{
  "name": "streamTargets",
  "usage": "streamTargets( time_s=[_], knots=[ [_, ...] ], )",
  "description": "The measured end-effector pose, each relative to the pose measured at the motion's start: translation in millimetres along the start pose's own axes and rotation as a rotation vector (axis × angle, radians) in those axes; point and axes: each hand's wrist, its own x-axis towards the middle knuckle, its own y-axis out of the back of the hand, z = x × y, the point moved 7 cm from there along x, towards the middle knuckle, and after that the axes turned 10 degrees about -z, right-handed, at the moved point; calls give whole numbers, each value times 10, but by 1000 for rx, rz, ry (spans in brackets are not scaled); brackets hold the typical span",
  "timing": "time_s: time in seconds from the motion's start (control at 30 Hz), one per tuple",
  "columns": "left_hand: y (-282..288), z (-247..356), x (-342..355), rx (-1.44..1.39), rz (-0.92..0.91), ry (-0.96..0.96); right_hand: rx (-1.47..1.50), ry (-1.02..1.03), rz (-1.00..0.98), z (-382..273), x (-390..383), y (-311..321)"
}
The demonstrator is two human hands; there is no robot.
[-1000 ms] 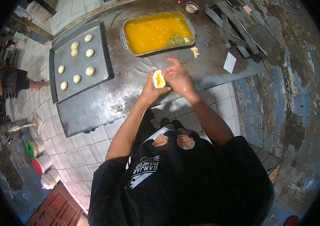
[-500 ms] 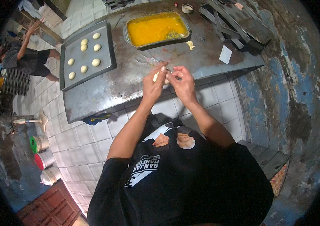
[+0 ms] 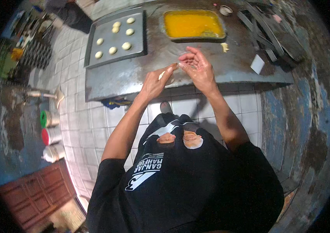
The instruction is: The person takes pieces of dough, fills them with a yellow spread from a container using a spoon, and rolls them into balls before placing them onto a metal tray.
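My left hand [image 3: 157,82] is closed around a piece of pale dough [image 3: 161,75], which shows between thumb and palm. Its fingertips meet the thumb of my right hand [image 3: 200,73] just above the table's near edge. The right hand's other fingers are apart and slightly bent, with nothing visible in them. To the left, a dark metal baking tray [image 3: 145,33] carries several round dough balls [image 3: 126,46], two of them touching. Beyond my hands stands a rectangular pan [image 3: 162,29] of orange-yellow soft filling [image 3: 192,23], darker at its near right corner.
A dough scrap [image 3: 224,47] and a white card-like piece [image 3: 257,64] lie on the metal table [image 3: 110,83]. Dark metal trays or frames [image 3: 266,33] are stacked at right. Lidded buckets [image 3: 51,136] line the left wall. Another person [image 3: 70,14] stands beyond the tray.
The view has turned, shifting the table and pans to the right in the picture. My right hand's fingers have spread from a pinch. The other person is now only partly in view.
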Motion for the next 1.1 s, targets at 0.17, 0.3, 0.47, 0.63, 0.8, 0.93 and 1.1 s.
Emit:
streamTargets(
  time_s=[0.17,0.3,0.47,0.63,0.8,0.93,1.1],
  knots=[
    [310,-351,-144,-146,-11,-83,-360,-225,-745,48,333,-904],
    [737,-922,5,-643,88,117,-346,133,-261,206,759,-1103],
    [1193,-1499,374,-1214,195,91,-440,88,-306,1011,1178,-1894],
    [2189,-2108,718,-1022,420,40,601,-789,-279,2059,1909,-2835],
    [3141,-3031,956,-963,739,148,-382,-265,-686,3037,3453,-3340],
    [3710,-3464,889,-799,732,185,-1151,199,-661,3702,4222,-3722],
    [4122,-3674,668,-591,747,255,-1070,367,-802,4180,4302,-3949]
  ],
)
